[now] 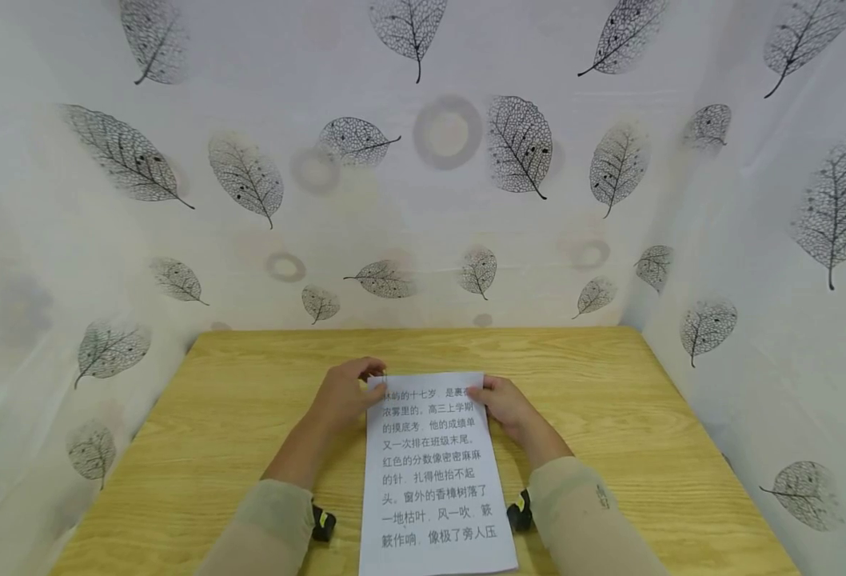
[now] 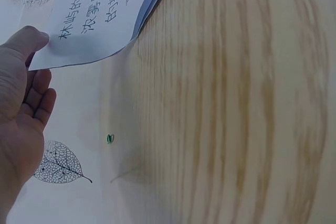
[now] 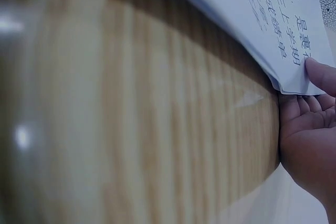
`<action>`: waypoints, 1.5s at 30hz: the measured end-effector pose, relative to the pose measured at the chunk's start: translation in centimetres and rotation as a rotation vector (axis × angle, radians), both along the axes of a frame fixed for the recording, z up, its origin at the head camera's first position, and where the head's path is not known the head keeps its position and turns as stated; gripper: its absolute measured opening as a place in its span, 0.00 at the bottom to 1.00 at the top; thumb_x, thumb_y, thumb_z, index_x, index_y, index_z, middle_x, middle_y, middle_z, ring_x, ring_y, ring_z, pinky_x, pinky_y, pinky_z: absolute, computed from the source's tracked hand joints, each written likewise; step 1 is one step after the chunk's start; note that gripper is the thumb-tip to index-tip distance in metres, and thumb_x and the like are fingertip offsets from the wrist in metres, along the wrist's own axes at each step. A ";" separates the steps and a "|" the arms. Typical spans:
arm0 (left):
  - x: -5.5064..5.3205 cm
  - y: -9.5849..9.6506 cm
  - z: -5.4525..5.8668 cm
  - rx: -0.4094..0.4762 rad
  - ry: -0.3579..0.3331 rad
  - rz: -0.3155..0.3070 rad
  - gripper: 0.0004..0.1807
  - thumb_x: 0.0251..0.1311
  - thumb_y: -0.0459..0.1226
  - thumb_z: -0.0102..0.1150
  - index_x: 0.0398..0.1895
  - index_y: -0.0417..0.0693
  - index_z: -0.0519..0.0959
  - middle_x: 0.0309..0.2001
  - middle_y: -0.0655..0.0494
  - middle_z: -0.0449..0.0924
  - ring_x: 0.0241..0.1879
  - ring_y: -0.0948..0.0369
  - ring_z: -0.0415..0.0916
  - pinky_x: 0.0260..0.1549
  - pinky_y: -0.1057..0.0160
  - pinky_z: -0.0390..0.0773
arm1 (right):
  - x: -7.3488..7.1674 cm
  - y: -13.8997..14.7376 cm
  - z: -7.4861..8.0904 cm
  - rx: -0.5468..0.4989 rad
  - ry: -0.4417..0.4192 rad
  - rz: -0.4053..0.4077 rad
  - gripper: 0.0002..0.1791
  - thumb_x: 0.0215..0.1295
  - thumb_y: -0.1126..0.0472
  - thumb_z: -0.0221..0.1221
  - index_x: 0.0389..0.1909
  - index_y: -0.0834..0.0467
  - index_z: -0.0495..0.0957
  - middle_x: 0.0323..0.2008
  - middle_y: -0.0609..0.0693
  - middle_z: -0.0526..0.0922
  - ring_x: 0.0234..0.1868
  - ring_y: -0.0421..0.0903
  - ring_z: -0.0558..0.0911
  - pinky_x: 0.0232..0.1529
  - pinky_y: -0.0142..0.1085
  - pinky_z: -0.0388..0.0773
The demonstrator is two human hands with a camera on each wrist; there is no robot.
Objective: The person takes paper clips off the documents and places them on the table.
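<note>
Two hands of mine were on one sheet of paper in the head view. It lay on the wooden table, long side running from 12 o'clock down to 6 o'clock, toward me. My left hand pinched the far corner at 11 o'clock. My right hand pinched the far corner at 1 o'clock. Both were just as near to the far edge.

My left wrist view showed something more: the corner of the paper was lifted off the table, with my thumb on top and my fingers under it. A leaf-print curtain hung behind.

My right wrist view showed the same for my right hand: thumb on the paper, fingers below, and the edge raised above the table.
</note>
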State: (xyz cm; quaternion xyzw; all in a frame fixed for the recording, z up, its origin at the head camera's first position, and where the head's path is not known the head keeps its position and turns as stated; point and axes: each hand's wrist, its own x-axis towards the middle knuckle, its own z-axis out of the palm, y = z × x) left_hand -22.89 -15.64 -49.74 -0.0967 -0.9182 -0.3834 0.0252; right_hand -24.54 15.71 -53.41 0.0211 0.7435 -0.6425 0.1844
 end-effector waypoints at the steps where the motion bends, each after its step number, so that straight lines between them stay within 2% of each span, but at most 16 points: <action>1: 0.0 -0.1 0.0 -0.003 0.005 -0.001 0.21 0.67 0.40 0.73 0.61 0.47 0.85 0.54 0.52 0.89 0.56 0.52 0.83 0.62 0.46 0.84 | 0.0 0.0 0.0 -0.002 -0.003 -0.002 0.17 0.82 0.64 0.57 0.64 0.67 0.82 0.49 0.55 0.92 0.44 0.41 0.88 0.46 0.32 0.84; 15: 0.5 -0.6 0.5 -0.017 -0.016 0.038 0.20 0.68 0.40 0.72 0.61 0.49 0.85 0.54 0.54 0.88 0.56 0.54 0.81 0.57 0.49 0.84 | 0.0 0.1 0.1 -0.007 0.002 0.016 0.18 0.82 0.63 0.56 0.65 0.68 0.80 0.51 0.56 0.92 0.45 0.40 0.88 0.47 0.31 0.84; 26: 0.4 -1.5 0.2 -0.029 0.045 0.041 0.19 0.68 0.40 0.72 0.60 0.48 0.85 0.52 0.53 0.89 0.53 0.54 0.83 0.56 0.49 0.85 | 0.2 0.0 0.3 -0.002 -0.005 -0.003 0.18 0.82 0.64 0.56 0.65 0.66 0.81 0.51 0.56 0.92 0.45 0.41 0.88 0.47 0.32 0.85; 32: 0.5 -2.0 0.0 -0.005 0.041 0.037 0.20 0.68 0.40 0.71 0.61 0.46 0.85 0.52 0.53 0.90 0.53 0.53 0.84 0.58 0.48 0.85 | 0.2 0.0 0.1 -0.003 0.007 0.011 0.18 0.83 0.63 0.56 0.65 0.67 0.80 0.52 0.56 0.92 0.45 0.41 0.88 0.47 0.31 0.84; 39: 0.5 -2.7 0.1 -0.016 0.037 0.053 0.19 0.69 0.39 0.70 0.61 0.46 0.85 0.52 0.52 0.89 0.54 0.52 0.83 0.58 0.47 0.86 | 0.4 0.0 0.4 0.002 0.006 0.010 0.18 0.83 0.63 0.55 0.66 0.67 0.80 0.53 0.56 0.91 0.45 0.41 0.88 0.47 0.31 0.84; 45: 0.4 -3.4 0.1 -0.048 0.071 0.064 0.19 0.70 0.40 0.70 0.61 0.47 0.85 0.52 0.51 0.89 0.54 0.51 0.84 0.56 0.47 0.87 | 0.5 -0.1 0.6 0.015 -0.001 0.000 0.19 0.83 0.63 0.56 0.67 0.66 0.80 0.55 0.58 0.91 0.46 0.41 0.88 0.48 0.31 0.84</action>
